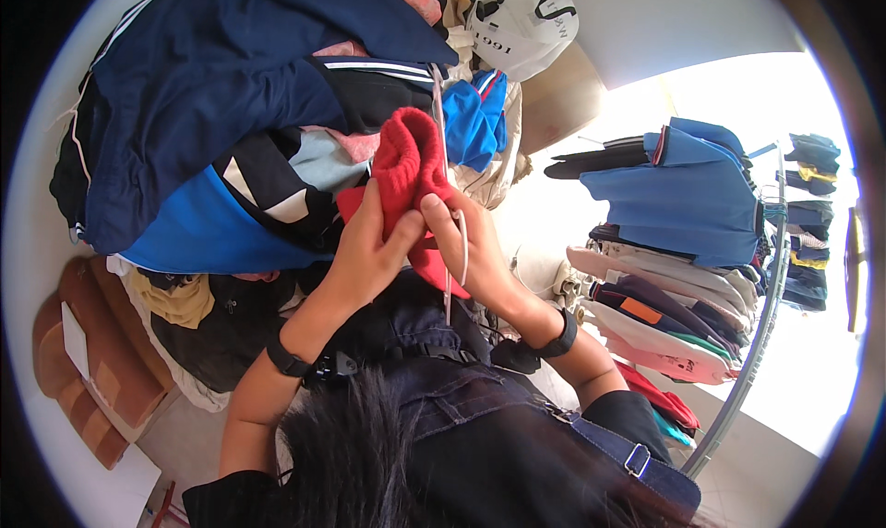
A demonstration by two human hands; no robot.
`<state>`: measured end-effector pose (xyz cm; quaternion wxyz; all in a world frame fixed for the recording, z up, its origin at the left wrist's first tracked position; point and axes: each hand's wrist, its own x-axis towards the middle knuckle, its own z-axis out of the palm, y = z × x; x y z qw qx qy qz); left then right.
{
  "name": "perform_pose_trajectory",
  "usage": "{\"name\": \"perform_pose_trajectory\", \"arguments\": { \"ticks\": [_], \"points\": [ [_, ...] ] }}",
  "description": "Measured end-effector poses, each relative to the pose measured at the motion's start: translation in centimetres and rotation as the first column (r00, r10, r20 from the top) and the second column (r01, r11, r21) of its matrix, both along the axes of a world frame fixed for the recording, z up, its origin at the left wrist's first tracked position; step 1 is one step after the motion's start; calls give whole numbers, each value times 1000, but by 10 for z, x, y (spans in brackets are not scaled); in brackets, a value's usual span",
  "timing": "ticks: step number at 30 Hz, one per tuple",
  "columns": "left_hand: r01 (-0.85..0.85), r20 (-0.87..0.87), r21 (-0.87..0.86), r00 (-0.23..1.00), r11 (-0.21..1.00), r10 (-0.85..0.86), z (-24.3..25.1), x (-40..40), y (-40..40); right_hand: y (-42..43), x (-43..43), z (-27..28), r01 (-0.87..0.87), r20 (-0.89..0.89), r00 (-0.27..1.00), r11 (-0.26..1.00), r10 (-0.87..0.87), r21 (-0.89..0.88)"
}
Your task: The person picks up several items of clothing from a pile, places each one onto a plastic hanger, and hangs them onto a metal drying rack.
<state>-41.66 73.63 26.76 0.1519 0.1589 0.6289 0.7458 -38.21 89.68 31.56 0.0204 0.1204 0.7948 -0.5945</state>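
A red ribbed knit item (408,144), possibly a hat or a garment's collar, is bunched up between both hands. My left hand (370,244) pinches its near left side between thumb and fingers. My right hand (467,244) grips its right side, and a thin white hanger (462,251) or cord passes by those fingers. Smooth red cloth (430,265) hangs below the knit, partly hidden by the hands. Behind it lies a heap of clothes with a navy garment (228,92) and a bright blue one (187,223).
To the right, a curved metal rail (758,341) holds many garments, among them a blue shirt (678,196). A white bag (519,26) with black handles stands at the top. A brown sofa-like piece (104,334) is at the left. A blue garment (474,119) lies beyond the hands.
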Motion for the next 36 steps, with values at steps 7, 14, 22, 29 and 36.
{"name": "perform_pose_trajectory", "arguments": {
  "ticks": [7, 14, 22, 29, 36],
  "points": [
    [-21, -313, -287, 947, 958, -73, 25, -21, -3, -4, -3, 55, -154, -33, 987, 982, 159, 107],
    [-139, -453, -286, 892, 948, -6, 11, -40, -3, 11, -16, 44, -360, -200, 803, 726, 561, 586],
    [-134, -209, -252, 975, 959, 81, 17, -64, -55, 61, -6, 61, -210, -131, 964, 964, 233, 165],
    [161, 315, 36, 935, 986, -164, 27, -49, -47, 44, -8, 53, -466, -261, 841, 880, 473, 90],
    [-15, 610, 203, 784, 979, -114, 5, -6, -53, 34, 34, 64, -543, -146, 774, 764, 616, 349]
  ]
}}
